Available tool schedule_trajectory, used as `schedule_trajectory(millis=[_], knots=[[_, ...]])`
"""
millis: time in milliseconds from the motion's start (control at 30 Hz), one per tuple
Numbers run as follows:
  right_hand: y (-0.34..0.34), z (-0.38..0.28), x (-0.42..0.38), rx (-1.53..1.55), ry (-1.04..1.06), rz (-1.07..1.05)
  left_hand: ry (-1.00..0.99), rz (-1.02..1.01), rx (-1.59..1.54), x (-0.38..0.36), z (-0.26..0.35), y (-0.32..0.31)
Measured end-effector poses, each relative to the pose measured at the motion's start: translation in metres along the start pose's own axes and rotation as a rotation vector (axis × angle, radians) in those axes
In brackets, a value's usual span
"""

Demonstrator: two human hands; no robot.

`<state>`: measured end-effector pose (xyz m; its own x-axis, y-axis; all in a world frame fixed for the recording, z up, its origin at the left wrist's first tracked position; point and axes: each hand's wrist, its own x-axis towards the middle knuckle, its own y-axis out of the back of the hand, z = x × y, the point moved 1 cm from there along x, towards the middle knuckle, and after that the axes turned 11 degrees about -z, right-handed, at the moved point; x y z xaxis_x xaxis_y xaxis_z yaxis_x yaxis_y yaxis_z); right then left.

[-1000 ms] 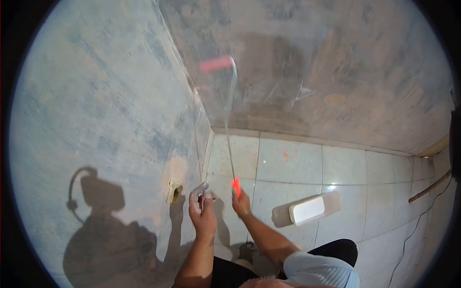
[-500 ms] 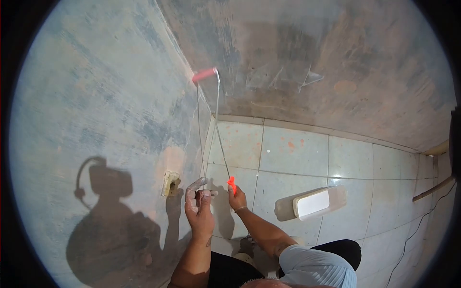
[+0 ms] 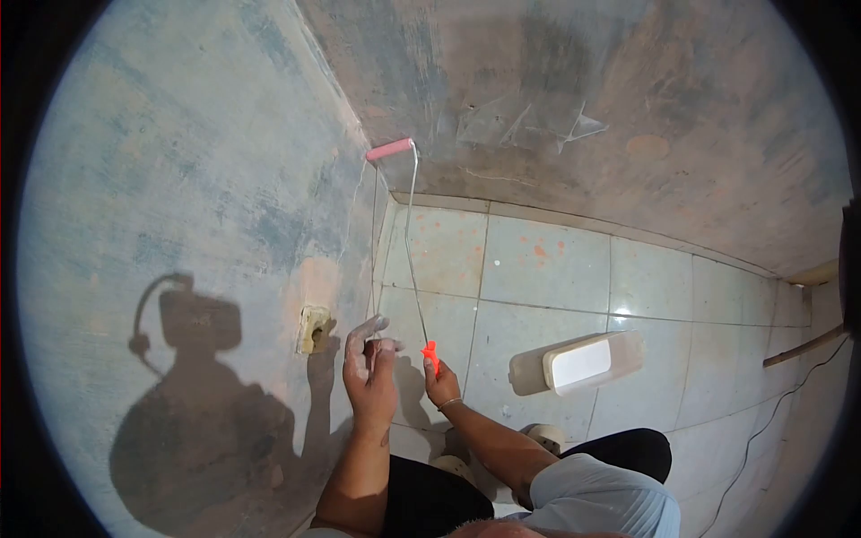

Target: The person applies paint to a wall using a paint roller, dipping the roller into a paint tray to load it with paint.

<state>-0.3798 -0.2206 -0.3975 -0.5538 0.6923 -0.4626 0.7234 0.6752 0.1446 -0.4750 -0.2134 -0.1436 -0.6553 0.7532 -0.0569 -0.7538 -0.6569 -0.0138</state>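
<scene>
My right hand [image 3: 441, 386] is wrapped round the orange handle of a paint roller [image 3: 390, 149]. Its long, thin metal frame reaches up to a pink sleeve, which lies at the corner between the two walls and appears to touch the wall. Just left of the handle, my left hand [image 3: 369, 363] is raised, with its fingers half curled and apart and nothing visible in them. Pale, dusty residue coats those fingers. The left wall [image 3: 179, 161] is patchy blue-grey, and the far wall [image 3: 574, 81] is brownish grey with several scraped marks.
A pale rectangular tub [image 3: 583, 363] with white contents stands on the tiled floor [image 3: 547, 269] to the right. An open socket box [image 3: 314, 330] is set in the left wall. A cable [image 3: 752, 439] and a wooden stick [image 3: 805, 348] lie at far right. Orange spots mark the tiles.
The roller's sleeve has shifted slightly right and down, from the corner line onto the far wall's side. My left hand keeps its curled pose. The view has tilted slightly.
</scene>
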Motion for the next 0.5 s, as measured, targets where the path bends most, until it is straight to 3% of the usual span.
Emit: schedule_trajectory(millis=[100, 167, 267, 367, 500], knots=[[0.006, -0.011, -0.036, 0.009, -0.007, -0.037, -0.012, -0.059, 0.056, 0.014, -0.008, -0.002], [0.008, -0.044, -0.061, 0.015, -0.03, -0.053, 0.059, -0.121, 0.285, 0.022, -0.017, -0.002], [0.021, -0.123, -0.099, 0.312, -0.279, -0.274, 0.12, -0.098, 0.318, 0.025, -0.011, -0.005], [0.041, -0.173, -0.136, 0.453, -0.341, -0.304, 0.231, -0.092, 0.363, 0.013, 0.007, -0.003], [0.079, -0.254, -0.15, 0.644, -0.476, -0.29, 0.195, -0.121, 0.732, -0.016, 0.065, -0.008]])
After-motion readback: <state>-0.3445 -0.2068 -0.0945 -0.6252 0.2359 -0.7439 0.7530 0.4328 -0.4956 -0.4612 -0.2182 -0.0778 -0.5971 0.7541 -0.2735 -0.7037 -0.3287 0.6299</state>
